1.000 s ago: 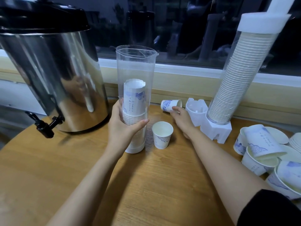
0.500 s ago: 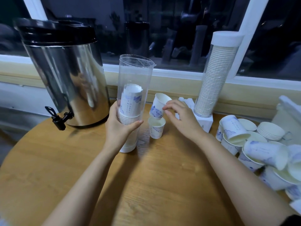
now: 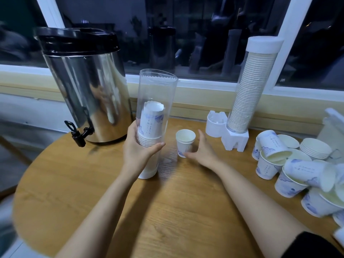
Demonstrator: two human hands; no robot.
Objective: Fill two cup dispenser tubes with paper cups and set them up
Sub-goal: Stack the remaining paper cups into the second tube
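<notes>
Cups are what this job turns on, and most are not yet in a tube. Going left to right: a steel urn [image 3: 85, 90] with a black lid and tap stands at the far left of the round wooden bench [image 3: 74, 183]. Next comes the clear tube [image 3: 156, 116], upright on its white cap, open end up, with a short stack of inverted cups [image 3: 151, 127] low inside and much empty room above. The left hand [image 3: 138, 149] is wrapped around the tube's lower half, thumb in front and fingers [image 3: 133, 128] behind, steadying it.

Just right of the tube a small stack of cups [image 3: 185, 142] now stands on the bench. Half a second ago the right hand held a single cup above the one standing there; that cup appears to have been dropped into it, since a second rim shows below the top one. The right hand [image 3: 202, 153] is now spread open around the stack from the right, holding nothing, thumb close to the base, though contact is hard to judge. That suggests loose cups are being nested first, and the little stack is probably about to go into the open tube.

Further right, an empty white base [image 3: 216, 124] sits beside the second tube [image 3: 251, 92], which is packed full, capped and standing in its own base, so one dispenser looks finished. At the far right lies a jumble of loose cups [image 3: 290, 172], some upright, some tipped over, plenty left to load.
</notes>
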